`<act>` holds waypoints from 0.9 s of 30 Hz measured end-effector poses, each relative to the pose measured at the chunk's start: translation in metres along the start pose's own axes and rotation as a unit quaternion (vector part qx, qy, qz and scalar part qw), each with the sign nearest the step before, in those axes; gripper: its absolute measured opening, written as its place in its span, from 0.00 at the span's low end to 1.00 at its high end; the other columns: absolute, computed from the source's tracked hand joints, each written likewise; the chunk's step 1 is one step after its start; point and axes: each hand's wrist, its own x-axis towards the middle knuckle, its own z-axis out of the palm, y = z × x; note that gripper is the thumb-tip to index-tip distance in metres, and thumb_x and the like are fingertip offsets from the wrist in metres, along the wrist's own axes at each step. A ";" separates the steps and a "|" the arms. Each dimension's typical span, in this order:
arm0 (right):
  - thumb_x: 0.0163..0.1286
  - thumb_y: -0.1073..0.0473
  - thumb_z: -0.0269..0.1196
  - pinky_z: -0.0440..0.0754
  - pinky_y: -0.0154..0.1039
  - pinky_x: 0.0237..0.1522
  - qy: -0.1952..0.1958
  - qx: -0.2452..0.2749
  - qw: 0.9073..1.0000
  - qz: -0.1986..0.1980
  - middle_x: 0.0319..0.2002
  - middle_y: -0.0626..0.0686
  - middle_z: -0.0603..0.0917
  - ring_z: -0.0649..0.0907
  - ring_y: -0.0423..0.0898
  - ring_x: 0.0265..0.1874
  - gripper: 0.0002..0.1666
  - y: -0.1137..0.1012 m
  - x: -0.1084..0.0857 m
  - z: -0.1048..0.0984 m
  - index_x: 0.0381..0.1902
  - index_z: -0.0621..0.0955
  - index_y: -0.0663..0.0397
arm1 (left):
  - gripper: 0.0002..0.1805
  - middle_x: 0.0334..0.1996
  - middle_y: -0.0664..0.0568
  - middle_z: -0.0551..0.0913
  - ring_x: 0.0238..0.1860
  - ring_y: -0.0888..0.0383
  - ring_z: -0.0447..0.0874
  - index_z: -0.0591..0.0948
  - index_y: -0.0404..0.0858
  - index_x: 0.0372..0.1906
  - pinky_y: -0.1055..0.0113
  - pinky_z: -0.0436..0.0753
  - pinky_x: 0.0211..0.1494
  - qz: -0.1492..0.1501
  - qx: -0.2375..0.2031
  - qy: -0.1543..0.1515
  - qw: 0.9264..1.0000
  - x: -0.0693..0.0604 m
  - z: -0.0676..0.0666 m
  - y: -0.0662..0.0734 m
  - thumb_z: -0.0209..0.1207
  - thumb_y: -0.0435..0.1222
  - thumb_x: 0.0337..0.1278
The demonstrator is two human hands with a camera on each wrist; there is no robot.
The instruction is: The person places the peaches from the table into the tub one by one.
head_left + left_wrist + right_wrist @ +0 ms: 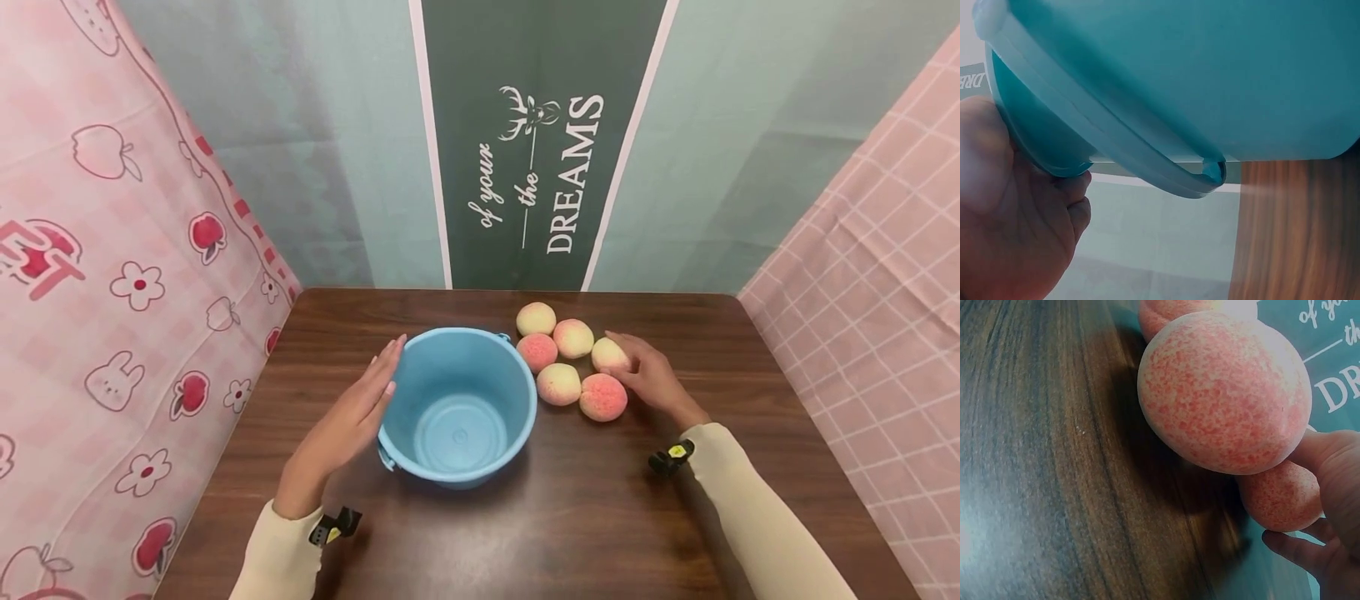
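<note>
Table [570,508]: left hand [347,421] straight against bucket [459,367], right hand [652,372] gripping peach [609,357].

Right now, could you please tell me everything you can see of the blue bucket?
The blue bucket is round and wide-mouthed, apparently smooth plastic, with a matching carrying handle lowered along its outer side. Circular marks show on its floor, and nothing lies inside. It stands upright on the wood-grained table, left of the peaches; whether the nearest touches it is unclear. The left hand rests against the left side of its rim, fingers nearly straight.
</note>
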 end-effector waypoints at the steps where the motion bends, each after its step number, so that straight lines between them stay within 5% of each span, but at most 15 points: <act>1: 0.65 0.55 0.73 0.63 0.69 0.68 0.001 0.005 1.000 0.005 0.72 0.62 0.70 0.67 0.64 0.72 0.41 0.000 0.000 -0.001 0.74 0.72 0.48 | 0.35 0.82 0.57 0.47 0.81 0.55 0.42 0.48 0.46 0.83 0.52 0.48 0.80 0.001 0.000 0.001 1.000 0.000 0.001 0.002 0.46 0.34 0.79; 10: 0.64 0.50 0.74 0.67 0.64 0.68 0.029 0.072 0.995 0.059 0.72 0.59 0.72 0.70 0.61 0.69 0.42 0.008 0.002 -0.007 0.73 0.72 0.47 | 0.35 0.82 0.57 0.47 0.81 0.55 0.42 0.48 0.45 0.83 0.57 0.48 0.80 -0.002 -0.023 0.016 1.000 0.003 0.006 0.009 0.46 0.32 0.79; 14: 0.63 0.45 0.74 0.75 0.43 0.60 0.052 0.102 0.990 0.082 0.71 0.55 0.74 0.75 0.54 0.63 0.43 0.005 0.001 -0.009 0.73 0.73 0.46 | 0.35 0.82 0.54 0.48 0.81 0.54 0.43 0.48 0.45 0.83 0.56 0.50 0.80 -0.001 -0.035 0.020 0.999 0.005 0.006 0.011 0.45 0.32 0.79; 19: 0.65 0.46 0.73 0.74 0.23 0.49 0.084 0.124 0.984 0.095 0.70 0.56 0.74 0.77 0.49 0.59 0.42 -0.006 -0.001 -0.014 0.74 0.72 0.46 | 0.35 0.82 0.55 0.48 0.81 0.53 0.43 0.49 0.46 0.83 0.53 0.51 0.79 -0.003 -0.042 0.021 0.999 0.006 0.006 0.011 0.45 0.31 0.79; 27: 0.66 0.53 0.72 0.76 0.25 0.49 0.103 0.149 0.981 0.073 0.70 0.56 0.74 0.77 0.42 0.58 0.39 -0.043 0.003 -0.027 0.73 0.74 0.48 | 0.35 0.82 0.53 0.49 0.81 0.51 0.44 0.49 0.46 0.83 0.51 0.50 0.80 -0.004 -0.036 0.018 0.999 0.005 0.006 0.008 0.46 0.32 0.79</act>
